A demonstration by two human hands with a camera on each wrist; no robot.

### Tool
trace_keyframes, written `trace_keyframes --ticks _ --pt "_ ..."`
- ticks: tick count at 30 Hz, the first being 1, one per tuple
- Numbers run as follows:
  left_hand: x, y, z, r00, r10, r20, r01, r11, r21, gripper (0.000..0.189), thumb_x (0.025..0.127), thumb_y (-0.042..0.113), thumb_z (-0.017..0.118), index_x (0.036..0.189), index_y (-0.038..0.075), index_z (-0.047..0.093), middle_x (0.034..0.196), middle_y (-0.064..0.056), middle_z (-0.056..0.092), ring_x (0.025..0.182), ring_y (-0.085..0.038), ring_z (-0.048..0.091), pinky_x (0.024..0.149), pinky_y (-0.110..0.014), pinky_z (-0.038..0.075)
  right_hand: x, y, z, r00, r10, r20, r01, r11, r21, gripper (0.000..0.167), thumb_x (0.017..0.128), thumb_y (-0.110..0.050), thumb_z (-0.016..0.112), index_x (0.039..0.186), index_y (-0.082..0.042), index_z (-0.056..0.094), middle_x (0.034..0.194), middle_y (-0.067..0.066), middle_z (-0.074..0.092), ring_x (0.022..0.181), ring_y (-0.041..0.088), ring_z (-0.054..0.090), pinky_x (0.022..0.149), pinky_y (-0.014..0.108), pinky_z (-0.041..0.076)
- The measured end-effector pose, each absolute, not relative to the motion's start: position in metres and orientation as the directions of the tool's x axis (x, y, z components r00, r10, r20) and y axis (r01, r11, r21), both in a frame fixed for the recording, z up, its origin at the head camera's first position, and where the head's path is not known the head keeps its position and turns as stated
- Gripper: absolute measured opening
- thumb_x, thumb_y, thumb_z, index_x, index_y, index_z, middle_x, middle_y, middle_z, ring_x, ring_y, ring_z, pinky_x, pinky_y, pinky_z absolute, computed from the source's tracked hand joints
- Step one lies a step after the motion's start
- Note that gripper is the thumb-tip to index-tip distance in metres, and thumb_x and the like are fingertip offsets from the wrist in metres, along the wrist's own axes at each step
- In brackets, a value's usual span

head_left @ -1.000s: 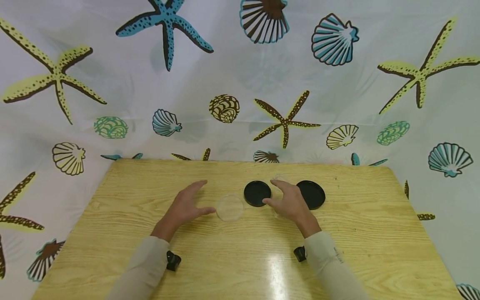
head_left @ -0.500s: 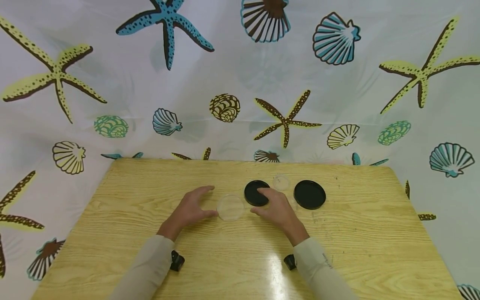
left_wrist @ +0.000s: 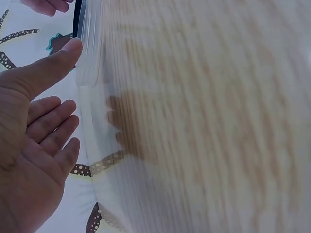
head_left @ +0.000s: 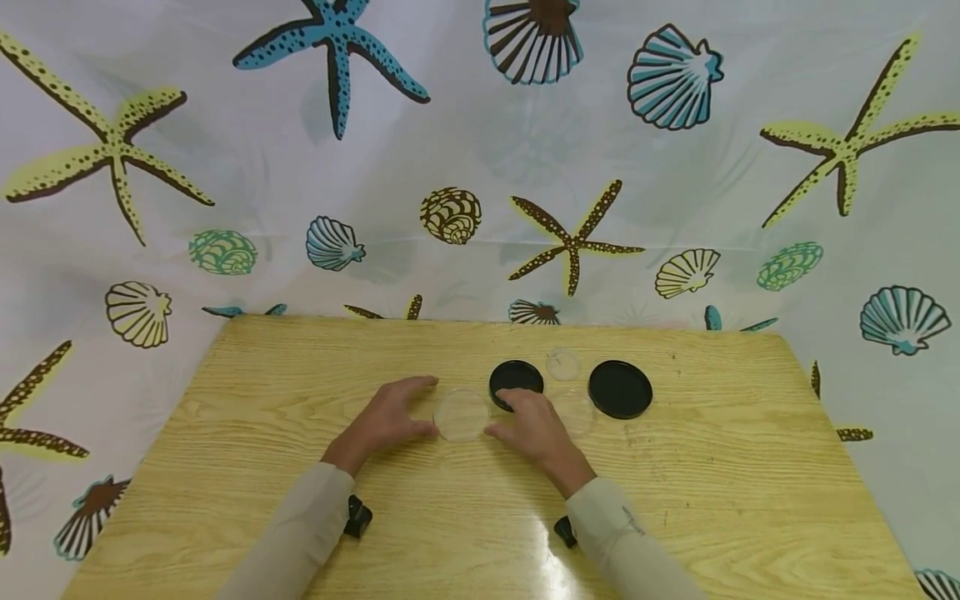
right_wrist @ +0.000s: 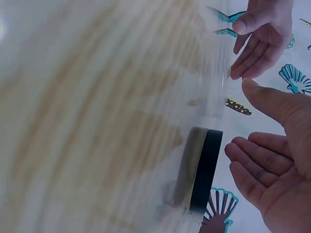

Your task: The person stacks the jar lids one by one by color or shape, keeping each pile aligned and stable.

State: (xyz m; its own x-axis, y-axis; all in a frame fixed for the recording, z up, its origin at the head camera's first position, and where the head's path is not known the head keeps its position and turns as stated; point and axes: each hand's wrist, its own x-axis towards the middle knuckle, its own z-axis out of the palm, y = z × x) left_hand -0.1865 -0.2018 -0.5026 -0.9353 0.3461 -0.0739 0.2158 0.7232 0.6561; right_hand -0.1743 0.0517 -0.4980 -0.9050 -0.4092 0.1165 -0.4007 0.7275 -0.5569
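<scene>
A clear round dish point(head_left: 461, 414) lies on the wooden table between both hands. My left hand point(head_left: 386, 414) is at its left side, thumb and fingers spread apart, the thumb close to the rim. On the dish's right side is my right hand point(head_left: 532, 427), thumb near the rim and fingers over the front of a smaller black round dish point(head_left: 512, 372). In the left wrist view, the clear dish point(left_wrist: 90, 46) appears edge-on beyond the left thumb. The right wrist view has the black dish point(right_wrist: 206, 170) by the right fingers. Neither hand holds anything; whether the thumbs touch the clear dish I cannot tell.
A larger black round dish point(head_left: 621, 389) lies to the right. Behind sits a small clear disc point(head_left: 562, 364), and another clear round piece point(head_left: 576, 414) is beside the right hand. A shell-printed curtain point(head_left: 450, 275) hangs along the table's far edge.
My right hand has moved left, away from the larger black dish to the clear dish, uncovering the clear pieces. My left hand has shifted slightly right. The dishes have stayed in place.
</scene>
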Motion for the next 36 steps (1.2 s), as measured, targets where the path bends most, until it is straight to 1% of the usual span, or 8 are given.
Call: trace_keyframes --ticks 4,9,14,20,25,36 --pt "-0.188 -0.200 -0.503 -0.928 0.362 -0.084 0.228 0.734 0.640 0.074 0.075 0.021 0.081 0.139 0.003 0.047 0.141 -0.018 0.049 0.132 -0.038 0.043 0.107 -0.054 0.038 -0.176 0.047 -0.501 -0.893 -0.423 0.151 -0.434 0.728 -0.531 0.054 0.078 -0.029 0.079 0.121 0.000 0.063 0.119 0.015 0.066 0.112 0.030 0.062 0.096 0.042 0.050" --pt "-0.189 -0.196 -0.504 -0.927 0.356 -0.116 0.211 0.753 0.623 0.072 0.076 0.021 0.081 0.139 0.006 0.048 0.141 -0.015 0.050 0.132 -0.035 0.044 0.107 -0.051 0.039 -0.177 0.042 -0.502 -0.894 -0.428 0.136 -0.429 0.726 -0.538 0.051 0.077 -0.027 0.079 0.117 -0.001 0.064 0.116 0.013 0.067 0.109 0.028 0.063 0.092 0.040 0.053" --pt "-0.189 -0.194 -0.503 -0.927 0.358 -0.115 0.211 0.749 0.628 0.073 0.074 0.021 0.082 0.138 0.006 0.049 0.141 -0.015 0.050 0.132 -0.035 0.045 0.107 -0.050 0.039 -0.178 0.037 -0.502 -0.900 -0.420 0.118 -0.415 0.741 -0.528 0.045 0.076 -0.026 0.079 0.112 -0.002 0.066 0.110 0.013 0.069 0.102 0.026 0.066 0.085 0.038 0.054" --pt "-0.191 -0.192 -0.504 -0.920 0.374 -0.119 0.217 0.737 0.640 0.074 0.073 0.021 0.083 0.137 0.005 0.050 0.141 -0.015 0.050 0.132 -0.035 0.044 0.107 -0.050 0.039 -0.179 0.030 -0.502 -0.909 -0.413 0.060 -0.386 0.777 -0.498 0.049 0.076 -0.026 0.079 0.117 -0.001 0.065 0.112 0.014 0.069 0.101 0.027 0.066 0.084 0.037 0.055" --pt "-0.192 -0.192 -0.505 -0.919 0.376 -0.116 0.217 0.730 0.648 0.073 0.072 0.022 0.083 0.136 0.005 0.051 0.140 -0.015 0.051 0.131 -0.035 0.046 0.106 -0.050 0.040 -0.180 0.026 -0.500 -0.910 -0.412 0.036 -0.380 0.798 -0.468 0.049 0.077 -0.027 0.079 0.116 -0.001 0.065 0.109 0.014 0.069 0.098 0.027 0.067 0.082 0.037 0.056" --pt "-0.190 -0.190 -0.505 -0.922 0.371 -0.113 0.213 0.729 0.650 0.071 0.073 0.024 0.082 0.135 0.006 0.052 0.138 -0.015 0.053 0.129 -0.034 0.048 0.105 -0.049 0.041 -0.179 0.025 -0.498 -0.917 -0.398 0.015 -0.359 0.808 -0.467 0.050 0.078 -0.026 0.078 0.119 -0.002 0.064 0.115 0.014 0.068 0.103 0.028 0.065 0.085 0.037 0.055"
